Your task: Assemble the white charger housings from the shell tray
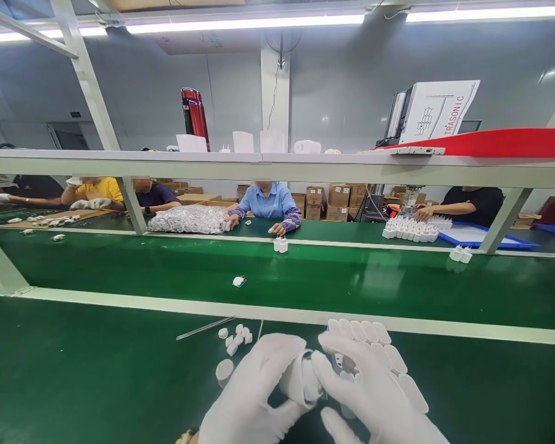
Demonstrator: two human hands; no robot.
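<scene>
My left hand, in a white glove, grips a small white plastic part between thumb and fingers at the near edge of the green bench. My right hand, gloved too, has its fingertips on the other side of the same part. A dark bit shows at the part's top; the gloves hide much of the rest. Beyond and beside my right hand lie rows of white plastic shells, partly covered by it. Left of my left hand are several small white pieces and a round white piece.
A thin clear strip lies on the bench. Beyond a pale rail, a green conveyor belt carries a small board-like piece and white adapters. A shelf crosses overhead. Co-workers sit opposite, one in a blue shirt.
</scene>
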